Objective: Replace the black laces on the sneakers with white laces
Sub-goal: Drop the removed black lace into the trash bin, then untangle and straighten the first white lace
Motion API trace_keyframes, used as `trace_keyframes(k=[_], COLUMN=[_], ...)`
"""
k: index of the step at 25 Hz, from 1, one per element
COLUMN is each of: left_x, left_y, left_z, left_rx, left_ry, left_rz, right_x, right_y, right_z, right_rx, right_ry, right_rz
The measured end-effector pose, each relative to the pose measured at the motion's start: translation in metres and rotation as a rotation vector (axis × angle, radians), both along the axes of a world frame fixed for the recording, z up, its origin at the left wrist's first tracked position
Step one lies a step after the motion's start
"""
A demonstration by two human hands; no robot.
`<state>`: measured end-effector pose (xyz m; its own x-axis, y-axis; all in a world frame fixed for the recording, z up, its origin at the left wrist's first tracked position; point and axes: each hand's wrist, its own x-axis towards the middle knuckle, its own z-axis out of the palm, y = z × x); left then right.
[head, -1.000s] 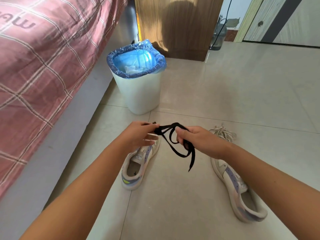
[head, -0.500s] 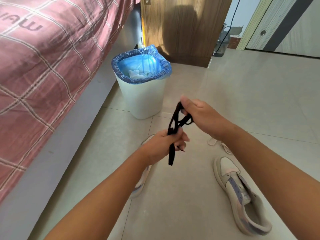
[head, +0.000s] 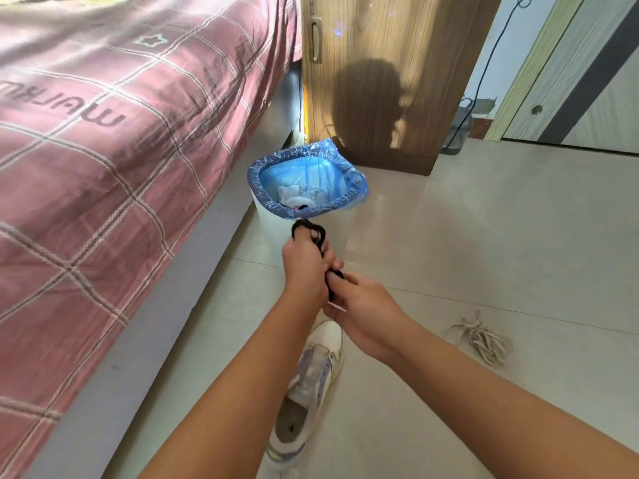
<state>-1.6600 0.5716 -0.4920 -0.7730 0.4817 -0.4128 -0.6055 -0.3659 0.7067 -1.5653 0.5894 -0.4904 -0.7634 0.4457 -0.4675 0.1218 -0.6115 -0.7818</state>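
My left hand (head: 305, 267) grips a bundled black lace (head: 313, 231), whose loop sticks out above the fist, just in front of the bin. My right hand (head: 363, 311) pinches the lower part of the same lace right beside the left hand. One white sneaker (head: 304, 392) with lilac panels lies on the floor under my forearms, its eyelets without a lace. A loose bundle of white laces (head: 479, 337) lies on the tiles to the right. The second sneaker is out of view.
A white bin with a blue liner (head: 307, 183) holding some rubbish stands just beyond my hands. A bed with a red checked cover (head: 103, 150) runs along the left. A wooden cabinet (head: 380, 81) and a door (head: 587, 81) stand behind.
Both hands moved up and toward the bin with the black lace, gathering it into a tighter bundle. The view shifted left, so the right sneaker left the frame.
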Motion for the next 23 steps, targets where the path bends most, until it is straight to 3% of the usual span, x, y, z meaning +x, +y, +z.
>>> trace_keyframes(k=[2,5,7,9,11,13,16,18,19,21,23], left_x=[-0.047,-0.110,-0.135,-0.148,-0.150,-0.139,-0.097,-0.057,-0.033,0.004,0.029], left_y=[0.026,0.060,0.068,0.064,0.057,0.041,-0.019,-0.072,-0.096,-0.132,-0.142], left_z=[0.025,0.051,0.051,0.041,0.039,0.041,0.008,-0.046,-0.073,-0.122,-0.145], left_rx=[-0.165,-0.483,-0.799,-1.164,-1.197,-0.995,-0.713,-0.858,-0.980,-1.108,-1.149], left_ry=[0.195,0.672,1.031,1.232,1.276,1.244,1.184,1.138,1.025,0.811,0.856], left_rz=[-0.007,-0.095,-0.406,-0.751,-0.778,-0.597,-0.313,-0.562,-0.828,-1.317,-1.350], right_x=[-0.024,-0.029,-0.008,0.023,0.062,0.114,0.212,0.272,0.297,0.319,0.322], right_y=[0.013,0.042,0.049,0.052,0.063,0.083,0.114,0.123,0.123,0.115,0.100], right_z=[0.013,0.013,0.000,-0.021,-0.039,-0.056,-0.087,-0.106,-0.115,-0.127,-0.129], right_rx=[0.125,0.157,0.182,0.230,0.275,0.444,1.015,1.141,1.041,0.859,0.842], right_ry=[-0.033,-0.097,-0.157,-0.254,-0.359,-0.500,-0.879,-1.201,-1.286,-1.254,-1.145], right_rz=[0.002,-0.083,-0.016,0.072,0.108,0.167,0.465,0.584,0.653,0.770,0.802])
